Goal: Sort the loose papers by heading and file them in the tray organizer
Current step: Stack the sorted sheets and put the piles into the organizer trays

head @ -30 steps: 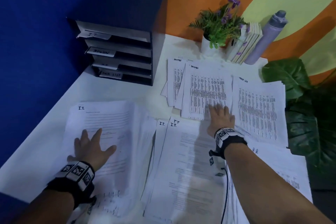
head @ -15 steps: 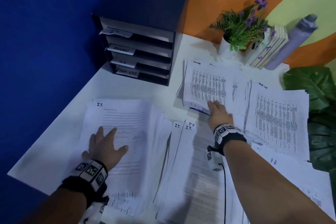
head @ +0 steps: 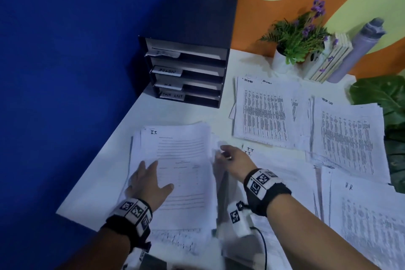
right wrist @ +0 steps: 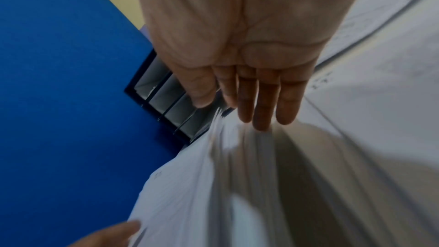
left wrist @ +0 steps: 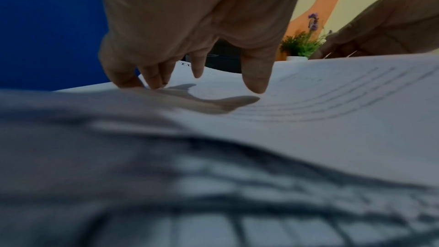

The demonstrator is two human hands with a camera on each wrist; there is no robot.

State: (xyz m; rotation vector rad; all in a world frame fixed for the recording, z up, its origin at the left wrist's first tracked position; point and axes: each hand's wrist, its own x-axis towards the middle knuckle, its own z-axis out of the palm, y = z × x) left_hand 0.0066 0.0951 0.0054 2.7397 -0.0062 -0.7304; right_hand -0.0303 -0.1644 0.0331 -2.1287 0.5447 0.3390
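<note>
White printed papers headed "I.T." [head: 179, 160] lie stacked before the dark tray organizer [head: 190, 68]; left hand [head: 146, 182] presses flat, grip wide, right hand [head: 232, 160] straight-fingered against their edge.

- Head camera looks down and forward over the white desk [head: 166, 114].
- Left wrist camera skims low across the paper stack [left wrist: 332, 100].
- Right wrist camera hangs close above the same stack [right wrist: 180, 185].

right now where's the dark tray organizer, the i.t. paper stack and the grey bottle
dark tray organizer [head: 203, 19], head view, top panel
white I.T. paper stack [head: 182, 149], head view, top sheet
grey bottle [head: 359, 50], head view, body
</note>
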